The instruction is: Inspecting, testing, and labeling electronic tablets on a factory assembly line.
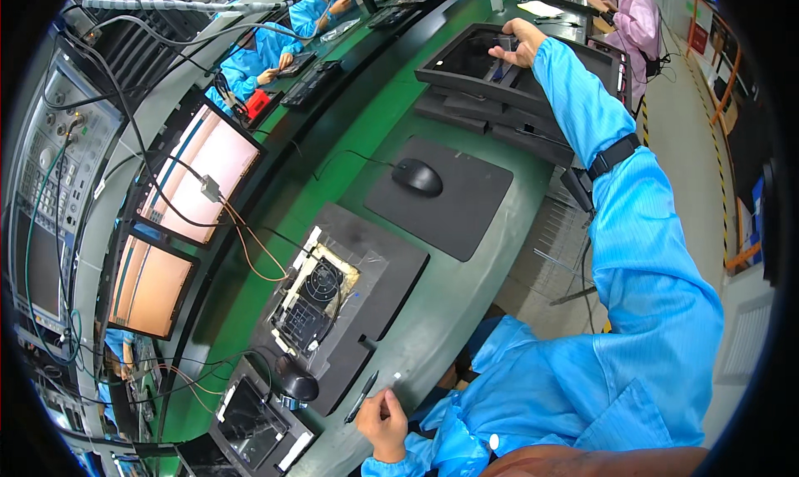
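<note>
My right hand (523,44) is stretched far forward over the top black tray (466,76) of a stack. Its thumb and fingers close around a small dark piece (504,42) at the tray's divider, too small to make out. Close to my body, my left hand (384,425) rests at the bench edge with its fingers curled in and nothing visible in them. A black pen (362,396) lies just left of it on the green bench. Left of the pen stands a dark rounded device (295,379) with a metal base.
A black mouse (417,177) sits on a dark mat (466,219). A cabled test fixture (320,290) is on a black board (399,265). Two lit screens (200,173) and a front-left device with a dark screen (250,423) flank the bench. Co-workers (637,27) sit across and beyond.
</note>
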`<action>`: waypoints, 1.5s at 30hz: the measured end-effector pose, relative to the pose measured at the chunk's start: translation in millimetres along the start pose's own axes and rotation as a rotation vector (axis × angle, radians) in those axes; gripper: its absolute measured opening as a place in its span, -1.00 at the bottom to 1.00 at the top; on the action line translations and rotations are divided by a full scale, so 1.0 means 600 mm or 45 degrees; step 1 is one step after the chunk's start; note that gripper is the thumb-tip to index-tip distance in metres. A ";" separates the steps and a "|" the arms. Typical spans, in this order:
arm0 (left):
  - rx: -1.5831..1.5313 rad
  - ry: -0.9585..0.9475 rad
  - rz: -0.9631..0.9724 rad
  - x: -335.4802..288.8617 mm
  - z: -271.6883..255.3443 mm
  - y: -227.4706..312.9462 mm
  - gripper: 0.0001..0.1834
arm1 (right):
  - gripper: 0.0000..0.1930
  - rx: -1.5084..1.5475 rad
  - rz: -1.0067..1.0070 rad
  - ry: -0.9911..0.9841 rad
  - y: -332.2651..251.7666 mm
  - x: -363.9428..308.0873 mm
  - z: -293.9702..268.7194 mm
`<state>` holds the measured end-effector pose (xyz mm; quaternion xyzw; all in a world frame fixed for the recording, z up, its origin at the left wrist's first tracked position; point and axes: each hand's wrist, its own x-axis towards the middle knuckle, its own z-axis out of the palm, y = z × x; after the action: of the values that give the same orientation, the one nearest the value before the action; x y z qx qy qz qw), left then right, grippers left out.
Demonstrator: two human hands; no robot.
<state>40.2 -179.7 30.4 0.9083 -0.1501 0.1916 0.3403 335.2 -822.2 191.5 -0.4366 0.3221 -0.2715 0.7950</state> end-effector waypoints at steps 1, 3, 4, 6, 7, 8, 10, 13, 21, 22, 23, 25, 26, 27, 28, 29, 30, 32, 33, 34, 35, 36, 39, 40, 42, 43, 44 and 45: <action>-0.011 0.054 0.017 0.001 0.003 -0.002 -0.98 | -0.38 0.070 0.053 0.041 0.001 0.007 -0.005; -0.015 0.062 0.017 0.001 0.004 -0.005 -0.96 | -0.52 0.093 0.155 0.149 0.002 0.020 -0.009; 0.001 0.093 0.031 0.002 0.005 -0.006 -0.96 | -0.62 0.126 0.156 0.204 0.000 0.028 -0.011; 0.005 0.076 0.074 0.003 0.004 -0.006 -0.96 | -0.67 0.083 0.216 0.295 0.005 0.047 -0.019; 0.024 0.103 0.080 0.003 0.004 -0.005 -0.96 | -0.72 -0.100 0.182 0.142 0.008 0.056 -0.024; 0.012 0.097 0.077 0.004 0.004 -0.004 -0.96 | -0.76 -0.259 0.183 0.016 0.011 0.066 -0.026; 0.006 0.100 0.075 0.007 0.004 -0.002 -0.96 | -0.74 -0.575 0.044 -0.116 0.017 0.080 -0.023; -0.007 0.164 0.138 0.008 0.002 0.004 -0.95 | -0.67 -0.544 -0.354 -0.077 0.017 0.071 -0.006; -0.451 0.180 -0.070 0.048 -0.052 0.053 -0.57 | -0.66 -0.651 -1.387 -0.362 0.039 -0.230 0.033; -0.705 0.152 -0.133 0.065 -0.053 0.061 -0.44 | -0.70 -0.317 -1.175 -0.555 0.067 -0.286 0.036; -0.971 0.097 -0.227 0.084 -0.053 0.070 -0.36 | -0.73 -0.205 -0.979 -0.732 0.095 -0.343 0.033; -1.431 -0.015 -0.297 0.114 -0.049 0.087 -0.22 | -0.76 -0.184 -0.886 -1.026 0.156 -0.451 0.031; -1.630 -0.074 -0.308 0.122 -0.047 0.094 -0.16 | -0.76 -0.261 -0.995 -1.130 0.193 -0.498 0.038; -1.802 -0.192 -0.437 0.127 -0.057 0.092 -0.10 | -0.76 -0.310 -0.858 -1.265 0.233 -0.546 0.035; -1.978 -0.152 -0.481 0.123 -0.064 0.092 -0.19 | -0.76 -0.302 -0.617 -1.454 0.273 -0.583 0.041; -2.052 -0.092 -0.657 0.114 -0.077 0.085 -0.27 | -0.79 -0.331 -0.345 -1.614 0.311 -0.615 0.046; -2.158 -0.048 -0.844 0.101 -0.095 0.075 -0.35 | -0.71 -0.502 -0.369 -1.700 0.351 -0.635 0.066; -2.151 0.065 -0.860 0.066 -0.124 0.051 -0.49 | -0.61 -0.665 -0.283 -1.861 0.419 -0.638 0.118; -1.954 0.134 -0.810 0.037 -0.140 0.040 -0.49 | -0.61 -0.876 -0.810 -1.831 0.453 -0.635 0.141; -1.810 0.167 -0.702 0.005 -0.158 0.029 -0.50 | -0.59 -1.021 -1.382 -1.726 0.488 -0.635 0.164; -1.703 0.194 -0.770 -0.028 -0.177 0.020 -0.50 | -0.55 -1.252 -1.585 -1.616 0.525 -0.641 0.180; -1.670 0.230 -0.768 -0.059 -0.188 0.014 -0.46 | -0.61 -1.288 -1.699 -1.638 0.553 -0.644 0.198; -1.322 0.230 -0.934 -0.145 -0.230 0.000 -0.48 | -0.83 -1.292 -1.691 -1.982 0.582 -0.650 0.225; -1.353 0.288 -0.926 -0.168 -0.242 -0.002 -0.48 | -0.86 -1.143 -1.811 -1.997 0.578 -0.658 0.225; -1.108 0.131 -0.921 -0.208 -0.263 0.000 -0.58 | -0.83 -1.135 -1.541 -2.061 0.550 -0.680 0.211; -1.028 0.080 -0.981 -0.223 -0.269 0.001 -0.65 | -0.82 -0.993 -1.223 -2.134 0.531 -0.696 0.195; -1.015 0.106 -1.004 -0.234 -0.269 0.005 -0.68 | -0.80 -0.985 -0.854 -2.152 0.510 -0.712 0.178; -0.955 0.042 -1.013 -0.240 -0.276 0.003 -0.68 | -0.75 -0.865 -0.238 -2.277 0.488 -0.726 0.164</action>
<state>-128.3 -48.3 81.7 0.7081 0.1522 -0.0044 0.6895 171.6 -322.5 97.3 -0.7131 -0.3779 0.2074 0.5529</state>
